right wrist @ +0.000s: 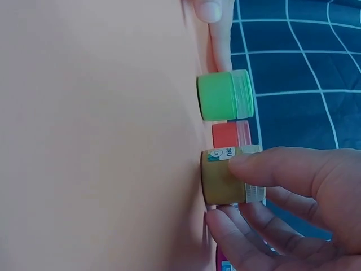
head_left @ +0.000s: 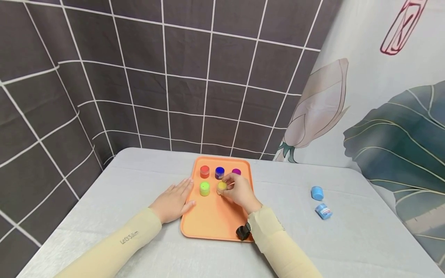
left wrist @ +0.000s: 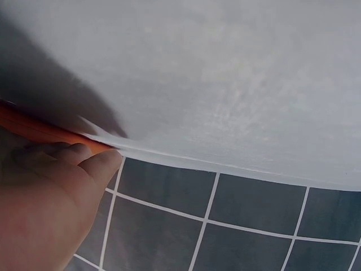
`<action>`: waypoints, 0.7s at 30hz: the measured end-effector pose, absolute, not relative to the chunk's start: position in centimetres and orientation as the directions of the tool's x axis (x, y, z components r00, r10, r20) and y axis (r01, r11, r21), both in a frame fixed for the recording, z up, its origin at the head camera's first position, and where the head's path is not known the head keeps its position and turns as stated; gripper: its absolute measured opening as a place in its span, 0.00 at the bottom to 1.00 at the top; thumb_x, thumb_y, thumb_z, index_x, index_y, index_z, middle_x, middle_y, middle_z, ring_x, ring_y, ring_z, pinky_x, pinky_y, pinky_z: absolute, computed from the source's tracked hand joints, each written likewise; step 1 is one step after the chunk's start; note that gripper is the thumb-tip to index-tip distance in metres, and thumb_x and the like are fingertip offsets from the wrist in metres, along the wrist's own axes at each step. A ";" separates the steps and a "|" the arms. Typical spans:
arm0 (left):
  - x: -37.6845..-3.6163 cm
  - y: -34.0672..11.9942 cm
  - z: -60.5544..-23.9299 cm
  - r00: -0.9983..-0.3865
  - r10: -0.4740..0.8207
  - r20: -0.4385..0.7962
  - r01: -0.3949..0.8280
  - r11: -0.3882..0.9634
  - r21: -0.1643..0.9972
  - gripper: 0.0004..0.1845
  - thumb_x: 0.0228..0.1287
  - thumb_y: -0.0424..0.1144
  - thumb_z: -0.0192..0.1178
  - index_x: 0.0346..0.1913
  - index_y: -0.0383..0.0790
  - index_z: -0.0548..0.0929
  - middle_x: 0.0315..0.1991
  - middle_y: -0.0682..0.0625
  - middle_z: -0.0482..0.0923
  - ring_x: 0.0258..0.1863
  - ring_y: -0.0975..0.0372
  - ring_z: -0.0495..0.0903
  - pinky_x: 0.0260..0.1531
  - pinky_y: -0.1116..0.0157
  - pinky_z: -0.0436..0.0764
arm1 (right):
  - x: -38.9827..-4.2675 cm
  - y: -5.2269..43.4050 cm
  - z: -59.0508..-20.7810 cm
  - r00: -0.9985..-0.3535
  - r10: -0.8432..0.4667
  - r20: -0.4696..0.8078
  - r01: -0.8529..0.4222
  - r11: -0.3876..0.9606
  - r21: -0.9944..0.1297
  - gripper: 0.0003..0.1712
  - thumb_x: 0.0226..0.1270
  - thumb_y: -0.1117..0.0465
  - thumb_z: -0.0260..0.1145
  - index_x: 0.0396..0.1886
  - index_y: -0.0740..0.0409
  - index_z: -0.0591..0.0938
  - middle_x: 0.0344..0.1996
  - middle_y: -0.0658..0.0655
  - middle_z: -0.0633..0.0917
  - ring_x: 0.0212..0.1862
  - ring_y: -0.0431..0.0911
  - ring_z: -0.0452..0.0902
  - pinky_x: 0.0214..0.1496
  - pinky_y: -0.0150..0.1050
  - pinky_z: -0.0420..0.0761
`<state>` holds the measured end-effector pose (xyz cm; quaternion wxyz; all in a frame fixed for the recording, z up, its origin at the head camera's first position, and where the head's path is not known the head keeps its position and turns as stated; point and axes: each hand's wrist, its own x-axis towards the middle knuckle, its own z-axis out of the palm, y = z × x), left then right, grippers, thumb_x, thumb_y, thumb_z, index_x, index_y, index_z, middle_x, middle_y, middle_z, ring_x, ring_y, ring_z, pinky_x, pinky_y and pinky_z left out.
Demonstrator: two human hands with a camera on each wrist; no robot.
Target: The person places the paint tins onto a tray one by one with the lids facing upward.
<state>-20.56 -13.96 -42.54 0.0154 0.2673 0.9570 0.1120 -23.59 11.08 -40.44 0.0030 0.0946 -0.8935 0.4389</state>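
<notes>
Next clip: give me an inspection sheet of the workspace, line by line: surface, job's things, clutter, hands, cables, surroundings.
Surface: grey table, cloth-covered.
Job's things: orange tray with red jar, blue jar, purple jar, green jar, yellow jar.
Clutter: two light blue jars lying off the tray, to its right.
Hands: left hand flat at the tray's left edge; right hand pinches the yellow jar.
Cables: nothing seen.
Surroundings: dark tiled backdrop, floral curtain.
</notes>
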 end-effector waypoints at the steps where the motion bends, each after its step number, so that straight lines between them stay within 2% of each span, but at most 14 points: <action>1: -20.5 -14.0 -42.6 -0.856 0.516 0.031 0.509 0.831 0.223 0.38 0.79 0.53 0.48 0.77 0.26 0.58 0.78 0.35 0.56 0.78 0.45 0.55 0.73 0.43 0.58 | -23.6 11.1 -40.5 -0.981 -0.168 0.093 -0.176 0.595 -0.784 0.17 0.51 0.75 0.77 0.41 0.63 0.84 0.35 0.55 0.84 0.37 0.46 0.80 0.46 0.42 0.86; 6: -20.6 -13.9 -42.5 -0.857 0.515 0.028 0.508 0.832 0.225 0.38 0.79 0.53 0.48 0.77 0.26 0.58 0.78 0.34 0.56 0.78 0.44 0.55 0.73 0.43 0.58 | -23.6 11.5 -40.6 -0.978 -0.178 0.108 -0.192 0.572 -0.797 0.17 0.52 0.74 0.78 0.41 0.63 0.84 0.36 0.55 0.84 0.37 0.46 0.81 0.44 0.41 0.86; 13: -20.5 -14.0 -42.5 -0.859 0.512 0.028 0.503 0.831 0.239 0.38 0.79 0.53 0.48 0.77 0.26 0.58 0.78 0.34 0.55 0.78 0.44 0.55 0.73 0.42 0.59 | -23.5 12.7 -39.8 -0.978 -0.163 0.131 -0.201 0.564 -0.801 0.14 0.56 0.75 0.74 0.43 0.64 0.85 0.38 0.57 0.86 0.38 0.48 0.85 0.45 0.43 0.87; 17: -20.6 -14.1 -42.5 -0.861 0.508 0.024 0.500 0.836 0.228 0.38 0.79 0.53 0.48 0.77 0.26 0.58 0.78 0.35 0.55 0.78 0.45 0.54 0.73 0.43 0.59 | -23.3 14.0 -39.2 -0.974 -0.154 0.165 -0.224 0.603 -0.766 0.11 0.60 0.71 0.73 0.43 0.64 0.86 0.40 0.58 0.87 0.39 0.49 0.85 0.45 0.44 0.87; 21: -20.5 -14.1 -42.3 -0.861 0.508 0.023 0.499 0.836 0.230 0.37 0.79 0.52 0.48 0.77 0.26 0.58 0.78 0.35 0.55 0.78 0.45 0.54 0.73 0.43 0.59 | -23.1 15.7 -38.7 -0.959 -0.162 0.231 -0.280 0.654 -0.703 0.09 0.62 0.69 0.71 0.43 0.66 0.86 0.37 0.58 0.87 0.39 0.51 0.85 0.47 0.48 0.86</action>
